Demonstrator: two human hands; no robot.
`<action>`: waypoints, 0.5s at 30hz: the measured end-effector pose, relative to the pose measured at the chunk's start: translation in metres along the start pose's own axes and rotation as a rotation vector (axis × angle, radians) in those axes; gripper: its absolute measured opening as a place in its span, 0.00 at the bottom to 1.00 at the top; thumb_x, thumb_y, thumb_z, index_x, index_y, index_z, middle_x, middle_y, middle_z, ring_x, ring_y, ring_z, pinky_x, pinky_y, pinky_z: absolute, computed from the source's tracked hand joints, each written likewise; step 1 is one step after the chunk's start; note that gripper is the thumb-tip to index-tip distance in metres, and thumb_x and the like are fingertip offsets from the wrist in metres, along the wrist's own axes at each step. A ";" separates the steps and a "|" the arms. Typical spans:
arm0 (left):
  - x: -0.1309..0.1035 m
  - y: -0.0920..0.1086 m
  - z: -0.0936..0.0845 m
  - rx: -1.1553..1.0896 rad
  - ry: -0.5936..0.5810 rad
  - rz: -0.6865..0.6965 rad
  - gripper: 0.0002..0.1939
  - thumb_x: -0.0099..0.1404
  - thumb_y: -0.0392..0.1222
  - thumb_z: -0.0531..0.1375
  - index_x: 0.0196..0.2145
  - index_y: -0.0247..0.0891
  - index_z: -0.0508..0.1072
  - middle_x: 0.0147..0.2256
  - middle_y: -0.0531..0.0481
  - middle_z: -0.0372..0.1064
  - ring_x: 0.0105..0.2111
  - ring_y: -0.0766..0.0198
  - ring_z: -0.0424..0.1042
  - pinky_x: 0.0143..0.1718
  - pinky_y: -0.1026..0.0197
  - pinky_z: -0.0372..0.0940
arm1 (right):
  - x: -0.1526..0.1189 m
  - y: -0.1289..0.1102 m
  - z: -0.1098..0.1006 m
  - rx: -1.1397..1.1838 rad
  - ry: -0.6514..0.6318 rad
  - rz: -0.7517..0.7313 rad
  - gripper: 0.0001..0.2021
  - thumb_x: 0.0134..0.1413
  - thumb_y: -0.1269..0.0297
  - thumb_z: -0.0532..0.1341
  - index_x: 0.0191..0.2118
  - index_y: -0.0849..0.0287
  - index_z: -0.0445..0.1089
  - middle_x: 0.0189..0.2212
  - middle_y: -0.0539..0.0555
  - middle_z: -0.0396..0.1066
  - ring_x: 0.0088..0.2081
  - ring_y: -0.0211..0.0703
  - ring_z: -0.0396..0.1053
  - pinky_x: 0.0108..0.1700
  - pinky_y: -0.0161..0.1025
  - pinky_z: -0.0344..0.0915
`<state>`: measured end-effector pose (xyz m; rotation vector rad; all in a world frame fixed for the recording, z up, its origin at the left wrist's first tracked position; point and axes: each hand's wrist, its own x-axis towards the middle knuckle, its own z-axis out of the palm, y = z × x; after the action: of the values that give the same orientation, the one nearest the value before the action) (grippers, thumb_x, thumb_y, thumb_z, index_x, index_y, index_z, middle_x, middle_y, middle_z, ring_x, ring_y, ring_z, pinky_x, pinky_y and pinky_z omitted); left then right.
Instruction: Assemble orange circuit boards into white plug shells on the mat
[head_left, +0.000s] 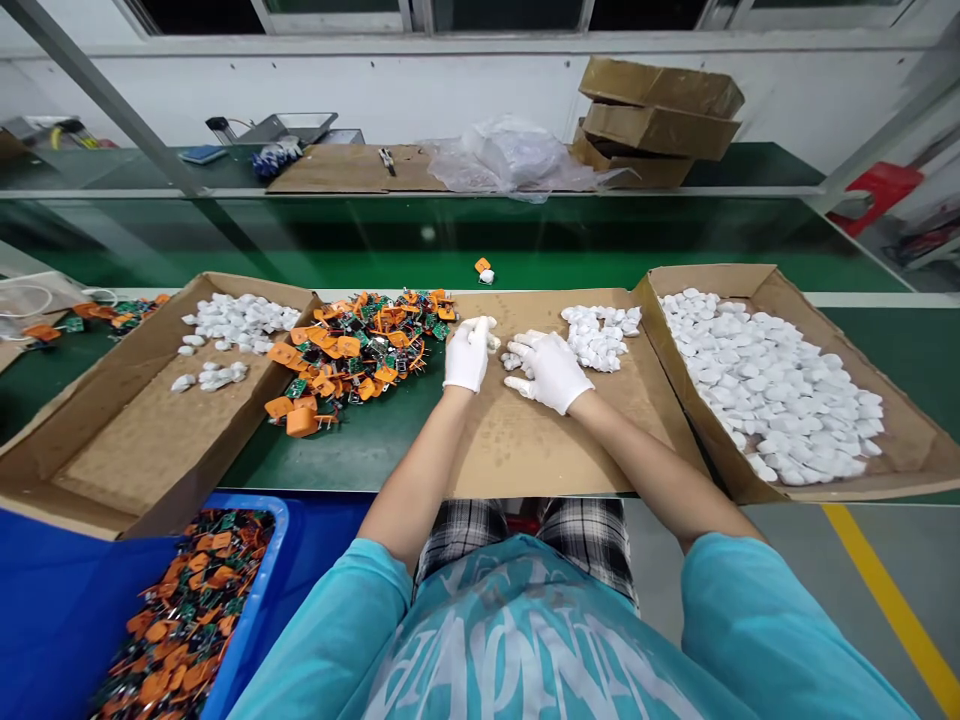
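My left hand (pixel 467 356), in a white glove, is over the left edge of a flat cardboard sheet (pixel 517 440). Its fingers are bent together, and whatever they hold is too small to make out. To its left lies a heap of circuit boards with orange parts and wires (pixel 367 350). My right hand (pixel 553 370), also gloved, rests low over the sheet with thumb and fingers apart. A few small white pieces (pixel 511 360) show by its fingertips. Just beyond its wrist side sits a pile of white plastic pieces (pixel 602 335).
A cardboard tray (pixel 787 280) of many white pieces stands at right, another tray (pixel 112 450) with fewer at left. Below left is a blue bin (pixel 279 530) of orange-and-green assemblies. One orange part (pixel 482 265) lies ahead. A raised shelf carries stacked boxes (pixel 660 120) and plastic wrap (pixel 517 155).
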<state>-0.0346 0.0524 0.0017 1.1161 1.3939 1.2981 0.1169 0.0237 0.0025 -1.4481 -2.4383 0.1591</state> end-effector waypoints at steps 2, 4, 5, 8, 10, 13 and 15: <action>0.001 -0.007 0.001 0.205 -0.040 0.052 0.11 0.65 0.44 0.55 0.33 0.38 0.75 0.26 0.50 0.74 0.29 0.65 0.73 0.35 0.65 0.64 | 0.003 -0.005 -0.001 -0.042 -0.048 0.022 0.12 0.53 0.61 0.62 0.42 0.59 0.74 0.45 0.62 0.74 0.49 0.59 0.69 0.52 0.53 0.60; 0.000 -0.010 0.000 0.457 -0.095 0.116 0.11 0.64 0.45 0.56 0.35 0.40 0.76 0.31 0.47 0.77 0.36 0.60 0.75 0.42 0.62 0.64 | 0.004 -0.006 -0.002 -0.031 -0.061 0.034 0.08 0.55 0.64 0.59 0.39 0.58 0.74 0.39 0.59 0.76 0.43 0.55 0.71 0.47 0.48 0.62; -0.002 -0.011 0.000 0.577 -0.136 0.145 0.12 0.64 0.48 0.56 0.34 0.41 0.77 0.32 0.47 0.78 0.38 0.58 0.75 0.43 0.61 0.63 | 0.004 -0.005 -0.003 -0.010 -0.048 0.043 0.08 0.56 0.64 0.59 0.39 0.58 0.74 0.38 0.59 0.76 0.42 0.54 0.72 0.46 0.46 0.62; -0.005 -0.008 -0.004 0.833 -0.283 0.185 0.16 0.63 0.54 0.56 0.32 0.42 0.79 0.34 0.45 0.78 0.40 0.53 0.75 0.41 0.60 0.63 | 0.000 0.002 -0.003 0.099 0.007 0.054 0.11 0.58 0.63 0.58 0.43 0.57 0.73 0.40 0.57 0.77 0.42 0.51 0.72 0.44 0.43 0.63; -0.006 -0.006 -0.005 0.891 -0.350 0.162 0.17 0.61 0.56 0.58 0.31 0.42 0.79 0.33 0.45 0.78 0.38 0.52 0.75 0.38 0.60 0.63 | -0.003 0.004 -0.004 0.158 0.029 0.066 0.11 0.57 0.63 0.59 0.44 0.57 0.73 0.40 0.56 0.77 0.42 0.50 0.72 0.45 0.42 0.64; -0.006 -0.006 -0.004 0.855 -0.360 0.130 0.15 0.59 0.54 0.60 0.31 0.41 0.79 0.30 0.45 0.78 0.35 0.52 0.75 0.35 0.60 0.64 | -0.004 0.004 -0.004 0.193 0.040 0.115 0.13 0.54 0.59 0.62 0.43 0.57 0.73 0.38 0.56 0.77 0.41 0.51 0.73 0.43 0.42 0.64; -0.005 -0.007 -0.003 0.777 -0.320 0.136 0.12 0.59 0.50 0.61 0.30 0.40 0.79 0.31 0.45 0.78 0.35 0.52 0.76 0.37 0.60 0.64 | -0.002 0.002 -0.002 0.178 0.046 0.176 0.14 0.53 0.56 0.63 0.42 0.57 0.72 0.36 0.55 0.77 0.39 0.50 0.73 0.42 0.41 0.64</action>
<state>-0.0364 0.0468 -0.0047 1.8638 1.6300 0.6001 0.1198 0.0227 0.0037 -1.5647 -2.1966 0.3673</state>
